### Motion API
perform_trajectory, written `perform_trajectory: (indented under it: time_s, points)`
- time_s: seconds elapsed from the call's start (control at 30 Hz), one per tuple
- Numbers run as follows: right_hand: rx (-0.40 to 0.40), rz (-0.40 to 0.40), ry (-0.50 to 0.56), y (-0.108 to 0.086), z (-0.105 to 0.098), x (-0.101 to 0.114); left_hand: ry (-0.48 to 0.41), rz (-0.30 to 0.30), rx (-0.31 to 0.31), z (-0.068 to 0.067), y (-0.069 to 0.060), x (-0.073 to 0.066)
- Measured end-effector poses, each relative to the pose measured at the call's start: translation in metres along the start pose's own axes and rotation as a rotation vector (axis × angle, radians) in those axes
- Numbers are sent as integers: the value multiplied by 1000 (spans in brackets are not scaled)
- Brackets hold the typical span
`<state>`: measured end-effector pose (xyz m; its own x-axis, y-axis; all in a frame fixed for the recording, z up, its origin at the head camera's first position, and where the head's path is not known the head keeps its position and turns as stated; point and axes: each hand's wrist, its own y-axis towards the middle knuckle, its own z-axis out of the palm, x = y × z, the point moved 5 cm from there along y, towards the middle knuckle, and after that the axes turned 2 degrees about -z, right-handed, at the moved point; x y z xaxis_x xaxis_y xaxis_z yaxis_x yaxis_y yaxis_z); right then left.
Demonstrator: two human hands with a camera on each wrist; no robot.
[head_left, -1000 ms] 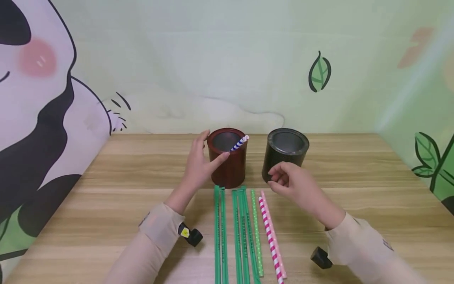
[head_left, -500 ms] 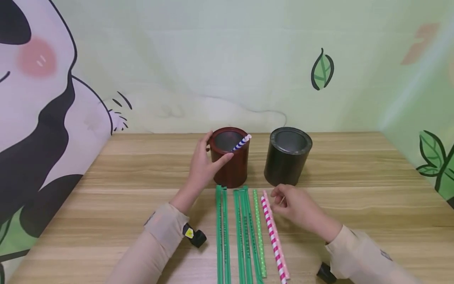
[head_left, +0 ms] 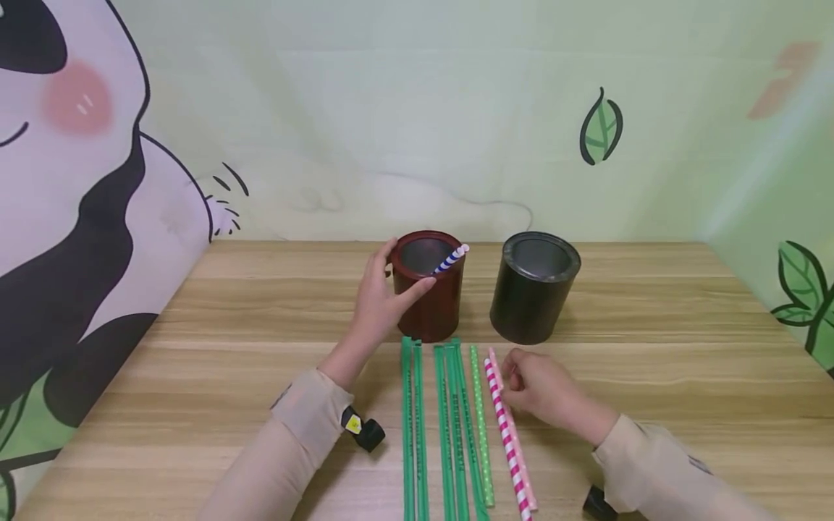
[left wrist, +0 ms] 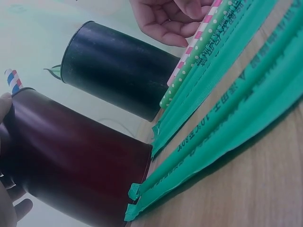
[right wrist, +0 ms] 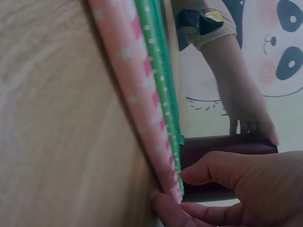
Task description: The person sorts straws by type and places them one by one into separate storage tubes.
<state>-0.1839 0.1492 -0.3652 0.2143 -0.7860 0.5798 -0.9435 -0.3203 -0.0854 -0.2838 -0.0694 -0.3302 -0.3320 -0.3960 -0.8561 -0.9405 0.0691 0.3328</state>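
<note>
My left hand [head_left: 381, 304] grips the dark red cup [head_left: 433, 311], its thumb on the front and fingers round the far left side. Blue-and-white striped straws [head_left: 451, 259] lean out over that cup's rim. Lower right, my right hand [head_left: 541, 383] has its thumb and index finger at either side of the pale pink starred straw [right wrist: 125, 61], near its upper end. That straw lies on the table against a pink-and-white striped straw [head_left: 508, 441]. Beside the red cup stands a black cup [head_left: 534, 297]; the left wrist view shows only its outer wall.
Several green-wrapped straws [head_left: 452, 427] lie lengthwise in front of the red cup. A green dotted straw [head_left: 482, 427] is between them and the striped pink one. The wooden table [head_left: 280, 289] ends at a wall printed with a panda and leaves.
My right hand has come down from in front of the black cup to the pale pink straw, its fingers closing in beside it. The left hand stays on the red cup.
</note>
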Motion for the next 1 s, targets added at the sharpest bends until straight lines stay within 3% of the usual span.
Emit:
perform_trajectory:
  time_s: [0.4, 0.6, 0.87, 1.0]
  points:
    - [-17, 104, -3, 3, 13, -2, 6, -11, 11, 1, 0, 0]
    - [-33, 88, -17, 4, 12, -1, -1, -1, 2, 0, -1, -1]
    - [6, 103, 21, 2, 5, -1, 0, 4, 2, 0, -1, -1]
    - [8, 42, 57, 0, -5, 5, 11, 0, 6, 0, -1, -1]
